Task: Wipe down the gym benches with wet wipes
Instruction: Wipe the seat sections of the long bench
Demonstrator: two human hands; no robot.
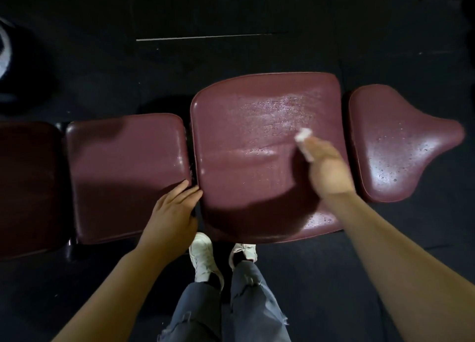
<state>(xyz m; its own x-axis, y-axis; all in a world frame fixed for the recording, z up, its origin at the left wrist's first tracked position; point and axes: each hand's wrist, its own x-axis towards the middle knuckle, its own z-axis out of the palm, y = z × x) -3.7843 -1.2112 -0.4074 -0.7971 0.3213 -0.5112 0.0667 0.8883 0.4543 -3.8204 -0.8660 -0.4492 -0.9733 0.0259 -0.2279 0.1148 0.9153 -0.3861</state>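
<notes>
— Where's the wet wipe (303, 136)?
— Bunched under the right hand (327, 166), fingers curled over it, pressed onto the bench pad (244, 141).
— The left hand (173, 214)?
— Flat, fingers straight, resting beside it.

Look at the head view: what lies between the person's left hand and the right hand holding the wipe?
Only bare, wet-streaked maroon vinyl of the wide bench pad lies between the left hand and the right hand with the wet wipe.
</notes>
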